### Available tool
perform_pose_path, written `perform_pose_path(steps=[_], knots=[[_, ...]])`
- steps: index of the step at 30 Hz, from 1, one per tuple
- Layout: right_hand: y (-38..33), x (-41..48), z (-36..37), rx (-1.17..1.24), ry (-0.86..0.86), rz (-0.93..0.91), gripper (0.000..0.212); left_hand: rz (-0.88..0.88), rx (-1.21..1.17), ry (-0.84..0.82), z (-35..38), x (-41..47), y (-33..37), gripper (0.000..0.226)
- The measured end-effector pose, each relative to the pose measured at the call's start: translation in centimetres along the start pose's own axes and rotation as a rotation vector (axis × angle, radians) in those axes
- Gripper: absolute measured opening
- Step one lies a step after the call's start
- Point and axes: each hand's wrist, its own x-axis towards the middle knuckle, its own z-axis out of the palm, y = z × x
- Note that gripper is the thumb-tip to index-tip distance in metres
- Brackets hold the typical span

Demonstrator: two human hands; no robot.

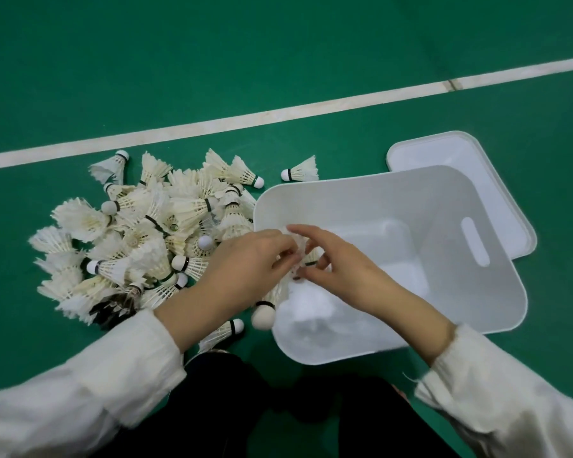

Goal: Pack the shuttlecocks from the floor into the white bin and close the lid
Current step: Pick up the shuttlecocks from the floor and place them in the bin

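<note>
White rectangular plastic bin (470,226) sits open on green court floor (212,61), slot handle on its right wall, inside looks bare apart from glare. Everything below placed relative to this bin. White plastic lid (444,150) lies flat on the floor behind the bin, partly tucked under its far-right edge. Big pile of white feather shuttlecocks (139,239) lies just left of the bin, touching its left wall; one stray shuttlecock (300,171) just behind the bin's far-left corner, another (224,332) near its front-left corner. White painted court line (278,117) runs diagonally well behind the bin.

Both hands meet over the bin's left rim. Left hand (245,262) fingers closed on a held shuttlecock (272,300), cork end hanging down just outside the rim. Right hand (334,262) pinches feathers of the same small bunch, fingers curled; how many shuttlecocks are in it, cannot tell, blurred. Cream sleeves (80,398) on both arms, dark trousers (245,408) in front of the bin.
</note>
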Motion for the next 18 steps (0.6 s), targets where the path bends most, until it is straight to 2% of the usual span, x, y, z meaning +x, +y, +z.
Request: perform_pose_path(steps=[6,10,14,16,18], knots=[[-0.3,-0.3,-0.7,-0.044,-0.015,-0.049,0.043,0.119,-0.156,0.041,0.1,-0.4,-0.1,0.025],[0.1,-0.8,-0.8,-0.105,-0.037,-0.051,0.007,0.150,-0.176,-0.031,-0.2,-0.9,0.0,0.039],[2.1,0.0,-2.4,-0.237,0.116,0.078,0.012,0.028,-0.263,-0.033,-1.8,-2.0,-0.3,0.047],[2.7,0.9,-2.1,-0.306,0.094,0.141,0.012,-0.004,-0.267,0.022,-3.0,-2.7,-1.0,0.046],[2.7,2.1,-0.7,-0.309,0.045,0.164,0.015,-0.031,-0.256,0.048,-4.1,-3.4,-1.6,0.034]])
